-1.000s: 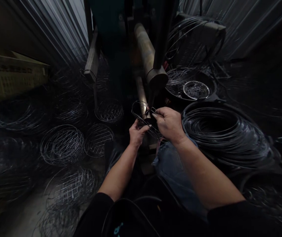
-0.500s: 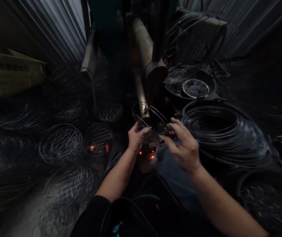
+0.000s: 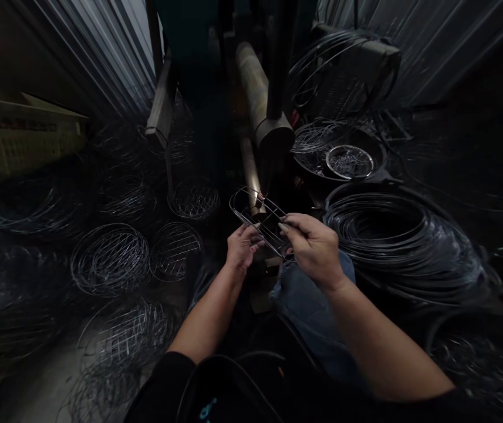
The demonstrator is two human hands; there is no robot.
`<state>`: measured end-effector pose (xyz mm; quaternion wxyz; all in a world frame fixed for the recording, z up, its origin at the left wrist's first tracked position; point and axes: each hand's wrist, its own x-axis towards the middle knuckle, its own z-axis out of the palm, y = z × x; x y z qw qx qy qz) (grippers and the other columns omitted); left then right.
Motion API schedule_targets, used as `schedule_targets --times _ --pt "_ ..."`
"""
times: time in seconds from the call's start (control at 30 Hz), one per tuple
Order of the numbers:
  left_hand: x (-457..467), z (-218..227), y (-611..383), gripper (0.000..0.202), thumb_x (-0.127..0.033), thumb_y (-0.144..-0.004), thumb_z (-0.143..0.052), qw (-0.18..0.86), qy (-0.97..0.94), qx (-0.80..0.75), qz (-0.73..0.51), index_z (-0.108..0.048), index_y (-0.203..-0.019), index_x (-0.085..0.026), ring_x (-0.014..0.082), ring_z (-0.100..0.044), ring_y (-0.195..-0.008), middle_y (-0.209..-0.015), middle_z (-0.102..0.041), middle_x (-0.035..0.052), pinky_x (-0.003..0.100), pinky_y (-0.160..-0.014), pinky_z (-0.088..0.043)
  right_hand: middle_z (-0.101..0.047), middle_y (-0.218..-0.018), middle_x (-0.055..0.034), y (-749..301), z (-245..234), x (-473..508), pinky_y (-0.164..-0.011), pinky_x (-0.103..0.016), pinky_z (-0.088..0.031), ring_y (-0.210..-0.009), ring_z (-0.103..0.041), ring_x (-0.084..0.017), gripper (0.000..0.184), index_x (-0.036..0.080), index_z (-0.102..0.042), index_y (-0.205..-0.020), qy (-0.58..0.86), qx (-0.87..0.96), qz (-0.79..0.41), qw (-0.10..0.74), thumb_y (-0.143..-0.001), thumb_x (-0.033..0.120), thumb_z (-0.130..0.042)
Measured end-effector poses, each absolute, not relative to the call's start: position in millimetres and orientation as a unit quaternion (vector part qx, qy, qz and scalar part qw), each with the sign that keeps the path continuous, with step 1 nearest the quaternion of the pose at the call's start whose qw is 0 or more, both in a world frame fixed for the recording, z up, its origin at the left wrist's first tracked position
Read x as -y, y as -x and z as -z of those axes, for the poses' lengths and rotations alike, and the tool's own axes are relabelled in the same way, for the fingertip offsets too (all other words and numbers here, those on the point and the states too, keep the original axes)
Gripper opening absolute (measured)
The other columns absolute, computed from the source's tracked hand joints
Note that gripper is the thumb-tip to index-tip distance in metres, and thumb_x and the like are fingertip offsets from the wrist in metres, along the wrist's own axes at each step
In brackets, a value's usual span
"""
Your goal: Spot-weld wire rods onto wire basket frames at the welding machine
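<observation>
A round wire ring [image 3: 235, 200] with thin cross wires is held tilted between my hands, under a spot welder. My left hand [image 3: 241, 247] is closed on its near left side, thumb and fingertips pinching the wire. My right hand [image 3: 315, 247] pinches at its right side, fingertips together; whether a separate thin wire is also between them I cannot tell. The ring's far edge lies at the welder's electrode tip [image 3: 260, 197], where a small reddish glow shows. Above and behind it are the thick upper arm [image 3: 255, 82] and the thinner lower arm [image 3: 250, 167] of the welder.
Round wire grids [image 3: 110, 258] lie piled on the floor at the left. A large wire coil [image 3: 383, 217] sits on the right, with a dark pan [image 3: 381, 164] holding a small bowl [image 3: 350, 161] of metal bits behind it. A yellow crate [image 3: 26, 138] stands far left.
My right hand has moved left and inward, its spread fingers now pinched together. The ring has shifted slightly left and down. Bright sparks below and to the left have mostly gone.
</observation>
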<state>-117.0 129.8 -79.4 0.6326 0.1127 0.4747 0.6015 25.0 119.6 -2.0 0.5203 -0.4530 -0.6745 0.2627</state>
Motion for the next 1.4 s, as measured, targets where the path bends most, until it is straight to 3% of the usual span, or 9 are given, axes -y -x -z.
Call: schedule_targets --times 0.2,0.6,0.87,1.07,1.27,1.4 --pt "-140 78 121 0.037 -0.031 -0.051 -0.079 0.642 -0.095 -0.476 -0.594 -0.062 -0.080 -0.013 0.0138 -0.059 -0.059 -0.069 -0.060 0.0015 0.030 -0.061 -0.047 -0.067 -0.074 -0.0034 -13 -8 -141 -0.071 -0.031 -0.051 -0.072 -0.064 -0.018 0.015 0.020 -0.063 -0.072 0.451 0.721 -0.181 0.494 -0.079 0.012 -0.053" --pt "-146 83 121 0.037 -0.032 -0.054 -0.076 0.654 -0.071 -0.478 -0.582 -0.063 -0.084 -0.013 0.0136 -0.057 -0.056 -0.068 -0.059 0.0021 0.031 -0.059 -0.048 -0.063 -0.065 -0.0025 -5 -11 -155 -0.067 -0.030 -0.047 -0.067 -0.060 -0.018 0.015 0.021 -0.058 -0.068 0.480 0.735 -0.143 0.456 -0.078 0.013 -0.051" --pt "-143 78 112 0.039 -0.035 -0.059 -0.076 0.668 -0.074 -0.452 -0.586 -0.062 -0.089 -0.016 0.0134 -0.058 -0.061 -0.074 -0.059 0.0016 0.031 -0.063 -0.048 -0.065 -0.070 -0.0030 -5 -17 -152 -0.069 -0.030 -0.049 -0.070 -0.061 -0.017 0.015 0.019 -0.062 -0.070 0.489 0.716 -0.199 0.458 -0.081 0.019 -0.053" --pt "-130 75 111 0.036 -0.035 -0.062 -0.074 0.690 -0.078 -0.451 -0.560 -0.059 -0.088 -0.015 0.0183 -0.062 -0.064 -0.077 -0.059 0.0050 0.032 -0.061 -0.049 -0.068 -0.108 -0.0082 -42 -7 -118 -0.074 -0.034 -0.053 -0.093 -0.065 -0.022 0.013 0.020 -0.066 -0.087 0.487 0.672 -0.258 0.494 -0.077 0.029 -0.067" --pt "-122 74 113 0.035 -0.044 -0.073 -0.067 0.708 -0.028 -0.460 -0.535 -0.057 -0.089 -0.014 0.0183 -0.062 -0.063 -0.074 -0.060 0.0066 0.035 -0.065 -0.053 -0.071 -0.098 -0.0060 -47 6 -100 -0.083 -0.036 -0.053 -0.091 -0.067 -0.021 0.007 0.022 -0.068 -0.083 0.461 0.702 -0.235 0.490 -0.082 0.023 -0.062" --pt "-127 74 115 0.037 -0.047 -0.076 -0.064 0.709 -0.006 -0.469 -0.527 -0.056 -0.087 -0.013 0.0181 -0.061 -0.061 -0.071 -0.059 0.0063 0.033 -0.060 -0.053 -0.071 -0.087 -0.0046 -33 -2 -113 -0.074 -0.031 -0.053 -0.079 -0.066 -0.017 0.014 0.021 -0.067 -0.079 0.452 0.711 -0.232 0.486 -0.082 0.015 -0.055"
